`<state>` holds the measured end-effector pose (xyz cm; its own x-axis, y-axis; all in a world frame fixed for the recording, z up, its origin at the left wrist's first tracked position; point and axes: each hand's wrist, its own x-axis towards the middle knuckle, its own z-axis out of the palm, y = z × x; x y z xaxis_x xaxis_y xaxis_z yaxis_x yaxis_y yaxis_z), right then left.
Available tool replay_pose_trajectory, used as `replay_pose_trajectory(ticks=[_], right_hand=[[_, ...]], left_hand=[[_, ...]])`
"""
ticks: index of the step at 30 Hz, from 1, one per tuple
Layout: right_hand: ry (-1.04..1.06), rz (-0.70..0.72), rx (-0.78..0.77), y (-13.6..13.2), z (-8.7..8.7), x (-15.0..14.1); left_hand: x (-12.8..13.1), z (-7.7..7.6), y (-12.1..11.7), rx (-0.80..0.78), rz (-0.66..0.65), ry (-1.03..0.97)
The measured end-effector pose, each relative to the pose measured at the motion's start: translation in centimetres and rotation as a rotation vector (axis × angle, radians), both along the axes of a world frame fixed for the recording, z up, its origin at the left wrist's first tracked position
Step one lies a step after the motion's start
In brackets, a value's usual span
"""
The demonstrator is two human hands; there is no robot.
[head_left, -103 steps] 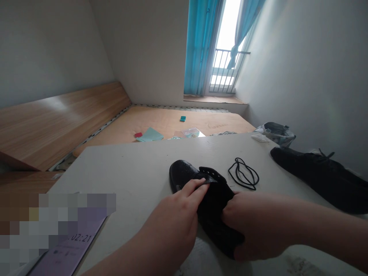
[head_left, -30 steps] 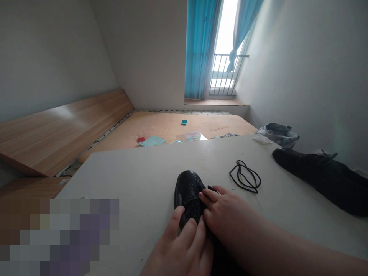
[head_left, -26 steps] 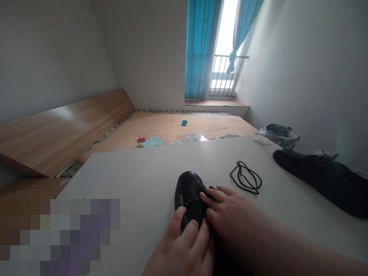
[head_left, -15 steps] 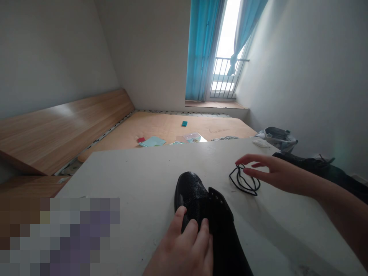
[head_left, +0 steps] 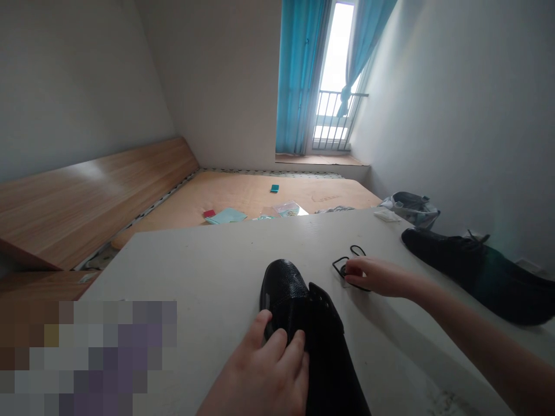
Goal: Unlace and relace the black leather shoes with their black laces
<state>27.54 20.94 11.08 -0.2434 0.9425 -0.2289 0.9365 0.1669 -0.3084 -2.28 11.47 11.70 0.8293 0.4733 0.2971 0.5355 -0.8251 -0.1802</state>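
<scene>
Fingers of my right hand, arm outstretched, pinch the thin, looped black cord they earlier hung open above. Bent, parted, those of my left hand touch the grained black shoe beneath; whether gripping, I can't tell.

Left hand palm down, 4 digits visible; right hand fingertips pinched.

It's one head-worn cam, facing forward and down over the white table toward the window, pretty wide. The left hand and right hand are up close, the mattress further back.
</scene>
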Motion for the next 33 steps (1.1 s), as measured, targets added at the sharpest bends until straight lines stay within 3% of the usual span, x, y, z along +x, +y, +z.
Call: replay_pose_trajectory(ticks=[4,9,14,15,17,20,23,27,30,33], right_hand=[[0.245,0.066,-0.004,0.2,3.4,-1.9],[0.797,0.163,0.062,-0.6,8.2,-6.4],[0.901,0.295,0.085,-1.6,11.0,-10.9],[0.896,0.304,0.108,-1.7,11.2,-11.5],[0.931,0.326,0.106,-1.7,11.3,-12.3],[1.068,0.349,-0.005,-1.4,10.8,-13.1],[1.071,0.306,-0.085,-1.0,9.7,-13.6],[1.018,0.227,-0.003,0.0,8.8,-13.4],[1.278,0.209,-0.048,1.3,9.0,-11.8],[1.482,0.104,-0.056,3.4,9.6,-8.3]], left_hand=[[-0.6,0.1,0.1,-0.059,-0.003,-0.003],[-0.8,0.2,0.1,-0.119,-0.019,-0.005],[-0.5,3.1,1.0,-0.315,-0.045,-0.135],[-0.6,4.0,1.3,-0.397,0.006,-0.189],[-0.8,5.6,1.8,-0.477,0.239,-0.343],[-1.1,6.4,2.3,-0.538,0.415,-0.493],[-0.7,5.7,2.7,-0.766,0.357,-0.666],[0.0,4.8,3.4,-1.178,0.272,-0.979],[-0.1,5.1,4.3,-1.35,0.227,-1.301],[-0.8,5.9,5.2,-1.387,0.175,-1.701]])
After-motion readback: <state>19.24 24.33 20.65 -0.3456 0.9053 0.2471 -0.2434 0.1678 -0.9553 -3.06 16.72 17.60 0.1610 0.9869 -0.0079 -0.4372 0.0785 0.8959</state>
